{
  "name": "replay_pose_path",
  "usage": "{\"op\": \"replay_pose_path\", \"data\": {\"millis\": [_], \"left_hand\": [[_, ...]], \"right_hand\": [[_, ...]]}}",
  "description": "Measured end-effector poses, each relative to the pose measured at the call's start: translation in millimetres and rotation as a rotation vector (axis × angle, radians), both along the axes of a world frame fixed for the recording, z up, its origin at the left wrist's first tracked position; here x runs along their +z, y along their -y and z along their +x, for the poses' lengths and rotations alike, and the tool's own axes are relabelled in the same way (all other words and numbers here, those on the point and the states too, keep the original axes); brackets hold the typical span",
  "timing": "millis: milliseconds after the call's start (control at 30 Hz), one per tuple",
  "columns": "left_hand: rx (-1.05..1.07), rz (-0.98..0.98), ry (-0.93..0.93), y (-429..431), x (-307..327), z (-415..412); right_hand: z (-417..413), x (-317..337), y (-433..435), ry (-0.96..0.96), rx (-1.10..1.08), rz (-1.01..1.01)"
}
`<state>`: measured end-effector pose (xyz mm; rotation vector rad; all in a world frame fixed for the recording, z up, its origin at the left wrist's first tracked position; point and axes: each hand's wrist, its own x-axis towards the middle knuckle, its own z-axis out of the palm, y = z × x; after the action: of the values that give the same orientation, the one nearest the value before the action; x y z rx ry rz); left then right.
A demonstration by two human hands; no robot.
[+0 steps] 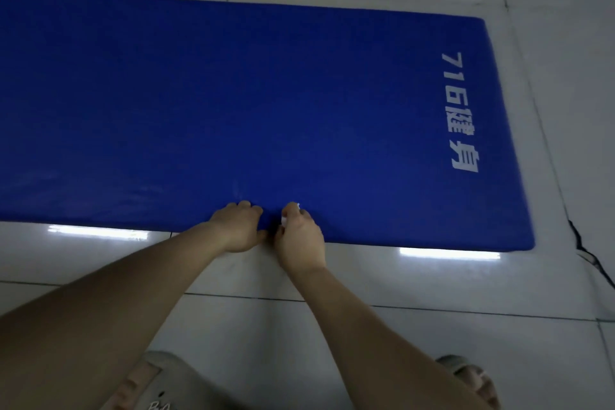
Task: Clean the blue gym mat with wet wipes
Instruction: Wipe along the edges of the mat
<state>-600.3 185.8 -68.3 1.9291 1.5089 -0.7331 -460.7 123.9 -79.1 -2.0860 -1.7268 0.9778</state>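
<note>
Pale glossy floor tiles (332, 343) fill the view, seen from above by a person crouching or bending forward. A blue gym mat (233, 103) lies flat on the floor, running from the left edge of the view to a rounded end on the right. White print reading "716" and two Chinese characters (460, 111) sits near that right end.

Both bare forearms reach forward to the mat's near long edge, roughly at its middle, and the hands are just beside each other. The left hand (238, 226) has its fingers curled over that edge, gripping it. The right hand (299, 236) pinches a small crumpled white wet wipe (284, 221) against the same edge; only small bits of the wipe show between the fingers.

Two bright strips of reflected light (96, 232) shine on the tiles along the mat's near edge. Grey sandals (156, 386) show at the bottom of the view.
</note>
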Motion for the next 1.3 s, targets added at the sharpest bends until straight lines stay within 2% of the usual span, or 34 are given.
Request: {"op": "replay_pose_path", "data": {"millis": [100, 200, 400, 533, 733, 800, 900, 1000, 1100, 1167, 1300], "left_hand": [[0.029, -0.06, -0.002, -3.3, 5.2, 1.8], [0.027, -0.067, -0.014, -2.9, 6.0, 2.9], [-0.004, -0.064, -0.022, -1.8, 2.8, 4.8], [-0.024, -0.039, -0.048, 0.2, 2.3, 6.8], [-0.033, -0.027, -0.084, -0.4, 5.0, 10.5], [-0.016, -0.037, -0.072, -1.9, 6.4, 12.1], [-0.014, -0.05, -0.059, -3.1, 8.1, 11.3], [-0.022, -0.048, -0.053, -1.2, 7.0, 9.4], [-0.014, -0.034, -0.044, 0.7, 4.3, 9.1], [-0.017, -0.029, -0.049, 1.5, 5.2, 10.0], [-0.02, -0.02, -0.047, 0.6, 8.0, 10.9]], "right_hand": [[9.5, -1.8, 3.8, 0.141, 0.135, 0.023], [32.3, -0.8, 11.5, 0.196, 0.128, 0.077], [126.9, 3.1, 38.2, 0.241, -0.151, 0.126], [116.5, -0.1, 40.4, 0.194, -0.295, 0.126], [3.5, -9.2, 27.7, 0.034, -0.05, 0.104], [-10.6, -8.7, 25.4, 0.021, 0.041, 0.121], [11.4, -8.1, 26.1, 0.099, 0.098, 0.18], [72.0, -14.0, 42.1, 0.173, -0.04, 0.153], [139.8, -16.8, 75.1, 0.235, -0.36, 0.09], [152.8, -17.2, 84.0, 0.191, -0.503, 0.099], [89.6, -15.1, 59.8, 0.064, -0.395, 0.126]]}}
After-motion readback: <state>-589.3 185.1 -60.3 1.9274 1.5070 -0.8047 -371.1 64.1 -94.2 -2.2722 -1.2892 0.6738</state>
